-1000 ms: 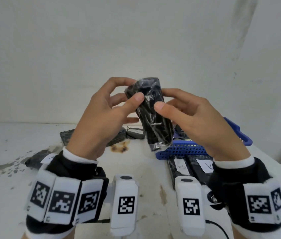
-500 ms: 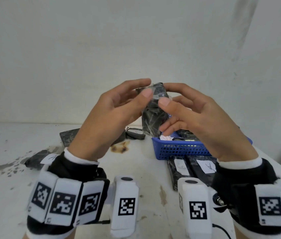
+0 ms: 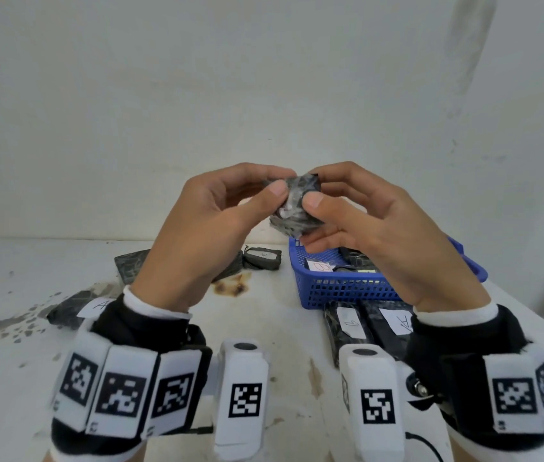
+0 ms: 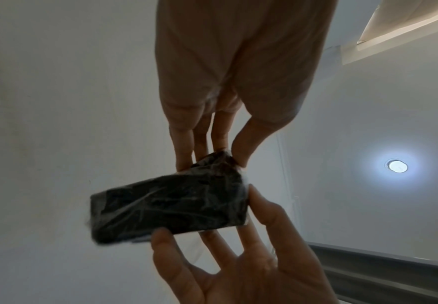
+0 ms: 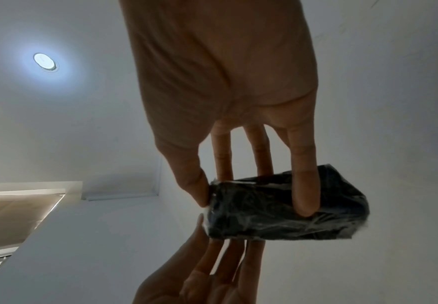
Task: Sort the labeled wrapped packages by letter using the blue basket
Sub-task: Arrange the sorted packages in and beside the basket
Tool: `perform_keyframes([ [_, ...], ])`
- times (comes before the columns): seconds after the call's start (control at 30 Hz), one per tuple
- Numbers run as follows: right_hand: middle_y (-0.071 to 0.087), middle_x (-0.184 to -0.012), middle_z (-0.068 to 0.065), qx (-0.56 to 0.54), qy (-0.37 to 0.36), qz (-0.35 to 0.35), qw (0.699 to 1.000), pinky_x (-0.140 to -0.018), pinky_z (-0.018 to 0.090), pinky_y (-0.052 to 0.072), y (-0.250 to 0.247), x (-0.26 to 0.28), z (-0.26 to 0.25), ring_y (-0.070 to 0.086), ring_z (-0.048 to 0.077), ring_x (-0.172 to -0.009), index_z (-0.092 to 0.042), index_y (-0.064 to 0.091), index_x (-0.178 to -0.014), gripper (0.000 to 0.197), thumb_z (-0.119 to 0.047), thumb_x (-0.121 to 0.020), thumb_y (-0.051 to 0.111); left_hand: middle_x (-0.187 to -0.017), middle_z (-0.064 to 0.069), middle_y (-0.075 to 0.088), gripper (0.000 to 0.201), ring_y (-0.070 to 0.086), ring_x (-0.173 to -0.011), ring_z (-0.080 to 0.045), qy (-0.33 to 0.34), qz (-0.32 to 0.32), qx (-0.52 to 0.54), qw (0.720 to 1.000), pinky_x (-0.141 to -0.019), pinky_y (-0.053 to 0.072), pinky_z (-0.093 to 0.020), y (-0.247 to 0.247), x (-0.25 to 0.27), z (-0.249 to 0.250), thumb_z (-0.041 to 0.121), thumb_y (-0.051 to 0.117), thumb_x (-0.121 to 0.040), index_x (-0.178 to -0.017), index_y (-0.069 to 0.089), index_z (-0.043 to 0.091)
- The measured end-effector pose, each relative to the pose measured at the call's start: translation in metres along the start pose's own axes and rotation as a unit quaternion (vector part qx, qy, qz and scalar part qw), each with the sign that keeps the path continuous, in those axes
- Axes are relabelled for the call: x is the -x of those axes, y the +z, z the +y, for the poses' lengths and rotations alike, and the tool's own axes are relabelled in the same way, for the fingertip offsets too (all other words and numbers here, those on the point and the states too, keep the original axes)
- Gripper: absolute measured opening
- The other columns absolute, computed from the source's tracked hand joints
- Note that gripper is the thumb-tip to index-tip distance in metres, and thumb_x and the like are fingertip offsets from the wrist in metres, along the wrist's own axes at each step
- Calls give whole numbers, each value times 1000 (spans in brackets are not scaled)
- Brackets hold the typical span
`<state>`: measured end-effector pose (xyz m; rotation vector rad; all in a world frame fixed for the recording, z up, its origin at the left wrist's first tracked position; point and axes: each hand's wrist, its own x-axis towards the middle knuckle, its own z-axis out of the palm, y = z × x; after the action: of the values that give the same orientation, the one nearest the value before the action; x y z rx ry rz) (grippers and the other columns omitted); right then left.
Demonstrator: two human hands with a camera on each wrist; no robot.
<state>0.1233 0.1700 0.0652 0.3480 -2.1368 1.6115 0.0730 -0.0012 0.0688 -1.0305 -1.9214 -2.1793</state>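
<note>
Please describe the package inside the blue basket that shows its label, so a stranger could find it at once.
Start at the blue perforated plastic basket on the white table's right side. Inside, near its left wall, lies a black wrapped package. Its white label shows a red letter, seemingly B; neighbouring labels are written in black.

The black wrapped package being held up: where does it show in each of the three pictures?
Head: the black wrapped package sits centre, pinched between the left hand and right hand.
Left wrist: lower centre.
Right wrist: lower right.
Shared landmark: both thumbs at the package's end; both wrist views also show the ceiling lamp.
</note>
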Motion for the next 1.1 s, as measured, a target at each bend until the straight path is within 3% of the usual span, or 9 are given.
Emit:
perform_keyframes([
  [0.07,70,-111,3,9,-4,1,1000,-88,44,60,-1,0,1,74,32,-90,-24,72,-101,16,-27,-85,74,-105,-8,74,20,65,-108,-16,-22,13,4,1000,-101,50,-40,1,0,1,28,60,-91,-96,74,14],
  [0.13,72,-108,3,17,-2,-5,1000,-91,40,57,0,1,0,72,24,-93,-24,72,-98,18,-35,-83,73,-106,-4,73,26,67,-108,-22,-56,22,7,998,-93,56,-37,2,-1,-1,32,54,-95,-103,72,16],
  [0.23,74,-107,1,11,-2,-16,1000,-83,32,54,1,2,-2,71,23,-86,-24,69,-94,21,-37,-79,77,-99,-10,73,27,73,-90,-25,-95,20,33,995,-77,61,-33,2,-1,-2,18,59,-94,-121,59,13],
  [0.37,57,-133,-17,32,-30,-11,999,-88,37,59,4,2,0,75,22,-93,-38,57,-120,48,-15,-85,79,-103,-11,74,36,74,-87,-20,-87,25,27,995,-74,60,-25,1,-2,-2,1,59,-92,-126,55,9],
  [0.57,52,-137,-13,23,-2,14,1000,-94,40,58,3,1,2,72,17,-102,-48,44,-136,72,-13,-83,79,-110,-11,70,31,72,-88,-19,-73,35,38,996,-69,61,-29,0,-1,-1,5,62,-91,-121,58,12],
  [0.7,67,-120,-3,42,28,15,999,-93,41,58,6,-2,4,74,16,-95,-36,47,-142,66,-14,-86,75,-109,-14,68,18,72,-82,-17,-73,25,32,996,-63,59,-28,0,0,-1,9,63,-91,-109,61,11],
  [0.8,71,-115,-5,47,35,18,998,-90,39,59,8,-3,4,74,15,-94,-34,50,-142,61,-20,-88,74,-106,-14,70,11,70,-79,-16,-73,19,11,997,-62,60,-29,-2,0,-1,11,62,-91,-102,60,12],
  [1.0,73,-107,-5,47,42,25,998,-89,46,60,9,-3,5,75,20,-92,-29,65,-127,37,-24,-91,71,-84,-11,76,6,71,-72,-15,-71,3,3,997,-59,57,-22,-3,1,-1,15,61,-92,-95,59,9],
  [1.1,73,-105,-5,64,42,28,997,-89,50,59,8,-4,4,75,21,-90,-30,69,-121,29,-31,-92,69,-88,-14,75,10,72,-78,-22,-75,4,-8,997,-63,60,-28,-2,0,-2,16,62,-91,-95,60,7],
])
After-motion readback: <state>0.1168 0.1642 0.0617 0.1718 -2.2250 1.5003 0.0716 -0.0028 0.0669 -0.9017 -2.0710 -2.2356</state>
